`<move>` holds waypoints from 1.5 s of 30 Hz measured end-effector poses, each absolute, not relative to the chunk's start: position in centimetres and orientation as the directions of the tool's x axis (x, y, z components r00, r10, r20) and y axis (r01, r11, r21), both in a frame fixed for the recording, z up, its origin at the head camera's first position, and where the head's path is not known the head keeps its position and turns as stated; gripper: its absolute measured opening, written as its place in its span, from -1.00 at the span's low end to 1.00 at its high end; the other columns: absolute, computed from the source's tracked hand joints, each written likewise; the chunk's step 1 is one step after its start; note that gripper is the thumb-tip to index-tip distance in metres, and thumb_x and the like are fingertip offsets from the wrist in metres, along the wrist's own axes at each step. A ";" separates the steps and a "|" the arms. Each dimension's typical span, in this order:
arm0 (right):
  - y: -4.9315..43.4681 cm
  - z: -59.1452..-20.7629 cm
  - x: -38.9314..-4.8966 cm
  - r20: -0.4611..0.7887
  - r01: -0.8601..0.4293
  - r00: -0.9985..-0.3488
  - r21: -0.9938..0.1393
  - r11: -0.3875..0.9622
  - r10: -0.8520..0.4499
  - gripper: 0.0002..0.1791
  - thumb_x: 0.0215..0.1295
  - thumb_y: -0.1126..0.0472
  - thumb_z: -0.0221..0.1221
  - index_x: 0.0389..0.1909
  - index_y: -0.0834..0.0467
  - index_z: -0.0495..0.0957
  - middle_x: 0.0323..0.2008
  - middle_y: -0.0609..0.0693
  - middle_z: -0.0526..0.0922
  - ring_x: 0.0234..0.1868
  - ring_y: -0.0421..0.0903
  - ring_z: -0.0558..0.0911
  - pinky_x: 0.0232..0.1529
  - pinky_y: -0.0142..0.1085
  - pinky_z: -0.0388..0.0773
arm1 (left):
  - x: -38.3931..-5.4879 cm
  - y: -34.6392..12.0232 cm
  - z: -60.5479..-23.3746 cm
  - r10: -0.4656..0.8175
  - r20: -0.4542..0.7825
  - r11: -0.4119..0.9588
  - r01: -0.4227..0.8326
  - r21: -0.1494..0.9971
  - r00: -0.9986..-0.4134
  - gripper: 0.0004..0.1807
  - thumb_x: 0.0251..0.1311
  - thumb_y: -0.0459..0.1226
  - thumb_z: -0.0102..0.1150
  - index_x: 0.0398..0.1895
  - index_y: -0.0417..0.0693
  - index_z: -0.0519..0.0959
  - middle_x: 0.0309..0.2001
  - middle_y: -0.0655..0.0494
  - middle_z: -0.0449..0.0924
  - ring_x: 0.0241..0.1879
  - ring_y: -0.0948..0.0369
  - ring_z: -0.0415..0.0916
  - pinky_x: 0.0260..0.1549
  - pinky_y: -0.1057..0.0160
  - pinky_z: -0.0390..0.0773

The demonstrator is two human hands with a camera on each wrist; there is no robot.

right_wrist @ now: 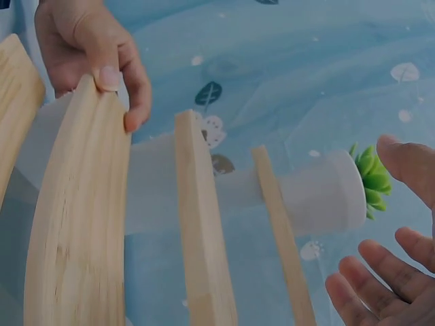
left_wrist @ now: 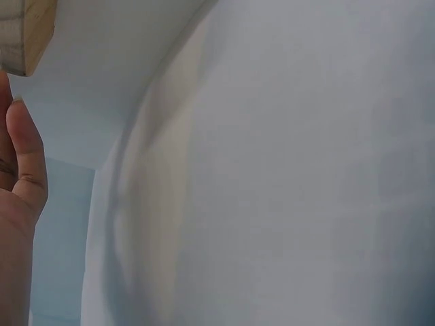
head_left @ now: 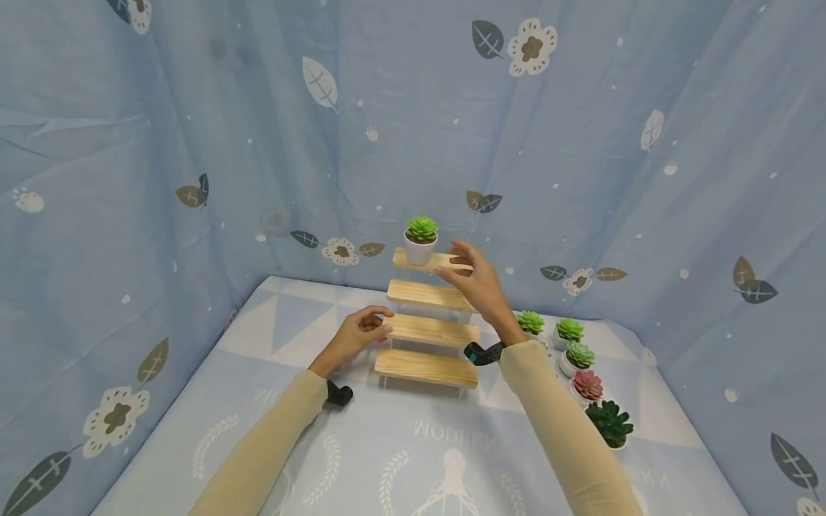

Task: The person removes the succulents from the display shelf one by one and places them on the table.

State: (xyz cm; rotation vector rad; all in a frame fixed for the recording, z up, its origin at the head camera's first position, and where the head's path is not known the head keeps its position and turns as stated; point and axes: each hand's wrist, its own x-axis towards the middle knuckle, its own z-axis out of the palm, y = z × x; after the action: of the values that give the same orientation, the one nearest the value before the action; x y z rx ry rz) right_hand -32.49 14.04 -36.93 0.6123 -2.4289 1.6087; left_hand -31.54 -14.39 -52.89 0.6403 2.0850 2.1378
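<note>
A stepped stand (head_left: 426,367) with several pale wooden shelves rises in the middle of the table. On its top shelf (head_left: 400,259), toward the left end, stands a green succulent in a white pot (head_left: 420,247). My left hand (head_left: 348,338) grips the left end of the second shelf from the bottom, thumb and index finger at its edges in the right wrist view. Beside the right end of the top shelf is my right hand (head_left: 477,283), fingers spread and apart from the pot. The left wrist view catches only a corner of a wooden shelf (left_wrist: 34,34) above the fingertips.
Several potted succulents line the table's right side behind my right forearm, among them a red one (head_left: 587,385) and a dark green one (head_left: 609,423). A blue patterned curtain (head_left: 400,165) encloses the back and sides. A patterned cloth (head_left: 361,444) covers the table.
</note>
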 end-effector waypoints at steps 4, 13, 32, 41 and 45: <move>13.1 -37.4 -32.8 0.355 -0.416 -0.906 -0.845 0.336 -0.228 -0.16 0.35 -0.08 0.38 0.56 -0.06 0.24 0.43 0.05 0.40 0.35 0.03 0.46 0.25 -0.01 0.53 | -31.4 -14.4 -53.0 0.350 0.231 -0.081 0.217 0.973 -0.908 -0.55 0.39 -0.21 0.34 0.28 -0.11 0.54 -0.09 -0.16 0.58 -0.09 -0.31 0.54 0.07 -0.29 0.58; 11.7 -38.0 -34.0 0.362 -0.391 -0.920 -0.862 0.322 -0.148 -0.12 0.35 -0.12 0.37 0.57 0.05 0.22 0.43 0.05 0.40 0.35 0.05 0.46 0.28 -0.02 0.51 | -31.4 -14.3 -53.0 0.336 0.227 -0.078 0.214 0.974 -0.914 -0.56 0.38 -0.19 0.34 0.27 -0.06 0.55 -0.10 -0.15 0.59 -0.16 -0.09 0.62 0.06 -0.24 0.60; 10.1 -37.5 -36.3 0.322 -0.346 -0.938 -0.883 0.317 -0.129 -0.07 0.30 -0.11 0.41 0.57 0.12 0.22 0.40 0.11 0.42 0.33 0.07 0.49 0.26 -0.10 0.55 | -31.5 -14.3 -53.1 0.345 0.252 -0.077 0.240 0.968 -0.904 -0.56 0.42 -0.21 0.31 0.30 -0.09 0.53 -0.11 -0.09 0.57 -0.14 0.02 0.65 -0.01 0.01 0.70; 9.8 -37.2 -37.3 0.293 -0.326 -0.944 -0.895 0.303 -0.150 -0.04 0.26 -0.19 0.42 0.55 0.12 0.25 0.35 0.10 0.46 0.31 0.03 0.50 0.25 -0.09 0.54 | -31.4 -14.4 -53.0 0.346 0.248 -0.086 0.233 0.969 -0.905 -0.56 0.42 -0.21 0.31 0.30 -0.09 0.53 -0.11 -0.12 0.55 -0.14 -0.01 0.63 0.03 -0.12 0.66; 9.5 -37.1 -37.6 0.302 -0.340 -0.939 -0.887 0.312 -0.163 -0.06 0.26 -0.19 0.42 0.53 0.12 0.28 0.29 0.09 0.50 0.28 0.02 0.51 0.22 -0.07 0.55 | -31.4 -14.4 -53.0 0.348 0.244 -0.090 0.227 0.970 -0.905 -0.56 0.43 -0.23 0.29 0.31 -0.12 0.52 -0.11 -0.14 0.55 -0.14 -0.06 0.62 0.04 -0.19 0.63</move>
State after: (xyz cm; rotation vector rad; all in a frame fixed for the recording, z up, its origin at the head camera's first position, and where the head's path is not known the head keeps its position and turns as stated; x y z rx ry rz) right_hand -37.61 9.52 -37.06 0.4666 -2.4136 1.6930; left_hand -31.35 -14.40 -53.02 0.6532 2.0586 2.1620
